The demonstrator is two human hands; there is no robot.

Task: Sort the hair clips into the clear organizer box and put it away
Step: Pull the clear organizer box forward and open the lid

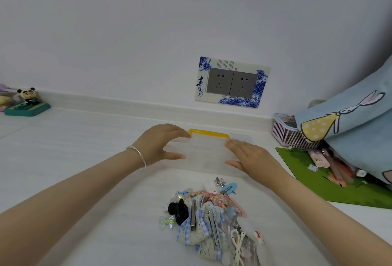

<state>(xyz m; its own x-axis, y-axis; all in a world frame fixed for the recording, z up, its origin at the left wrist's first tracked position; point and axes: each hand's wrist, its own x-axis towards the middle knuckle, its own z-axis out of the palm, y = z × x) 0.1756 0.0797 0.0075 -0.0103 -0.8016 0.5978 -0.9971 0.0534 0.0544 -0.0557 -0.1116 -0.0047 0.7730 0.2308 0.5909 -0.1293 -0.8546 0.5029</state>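
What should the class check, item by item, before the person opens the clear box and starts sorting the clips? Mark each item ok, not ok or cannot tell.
1. Both hands on the box: ok. The left hand and right hand grip opposite ends of the clear organizer box.
2. Yellow latch reachable: ok, it sits on the far edge, uncovered.
3. Latch released: cannot tell.
4. Compartments empty: cannot tell, the lid is cloudy.
5. Hair clips within reach: ok, piled on the table just in front of the box.
6. Clips untangled: not ok, they lie heaped together.
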